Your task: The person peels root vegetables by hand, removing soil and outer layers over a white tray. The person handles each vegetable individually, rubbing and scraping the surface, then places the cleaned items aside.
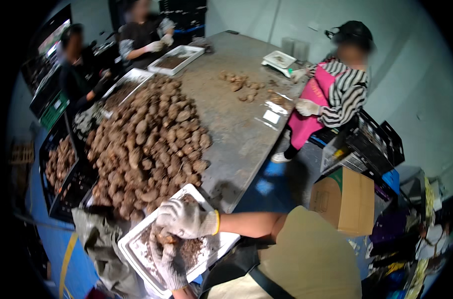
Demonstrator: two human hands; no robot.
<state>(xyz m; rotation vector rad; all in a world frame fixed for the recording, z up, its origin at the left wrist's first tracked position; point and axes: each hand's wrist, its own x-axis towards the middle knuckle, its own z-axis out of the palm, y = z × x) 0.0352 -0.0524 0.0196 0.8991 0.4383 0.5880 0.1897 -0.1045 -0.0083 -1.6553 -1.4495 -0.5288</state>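
Both my hands wear pale knit work gloves and meet above a white plastic tray (220,243). Between them is a brown, taro-like tuber (166,238) with an orange-brown patch on its surface. My left hand (169,263) grips it from below, thumb against its side. From above, my right hand (185,220) curls over the same tuber, hiding part of it. Whether the right palm holds anything else is hidden. Dark soil and root crumbs (191,250) lie scattered in the tray. Just beyond the tray rises a large heap of brown tubers (148,145).
The metal table (234,138) carries small tubers (235,80) and a weighing scale (280,59). A black crate (71,187) of tubers stands left, near a grey-green sack (103,246). A cardboard box (355,202) is at right. One person stands right; two work across the heap.
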